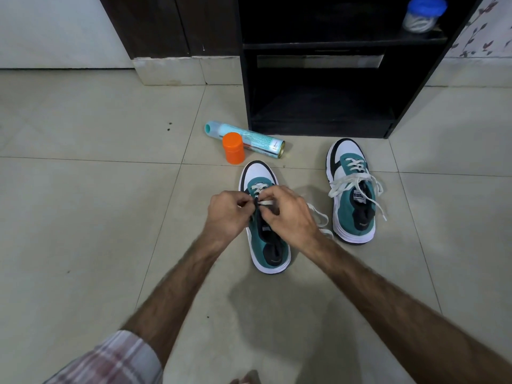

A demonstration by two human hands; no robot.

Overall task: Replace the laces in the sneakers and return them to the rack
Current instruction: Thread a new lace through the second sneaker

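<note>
On the tiled floor (83,189), left hand (225,214) and right hand (291,214) pinch the near sneaker (267,245)'s white lace (264,202).

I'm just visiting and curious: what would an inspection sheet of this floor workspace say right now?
Surface: pale tiled floor, a few dark specks.
Job's things: near sneaker partly laced; far sneaker with its white lace loose and untied; black rack, lower shelf holding no shoes.
Clutter: orange container upright; spray can lying on its side behind it; blue-lidded jar on the rack.
Grippers: left hand and right hand both pinch the near sneaker's lace.
Cables: nothing seen.
Surroundings: dark wooden cabinet, floral wall.
</note>
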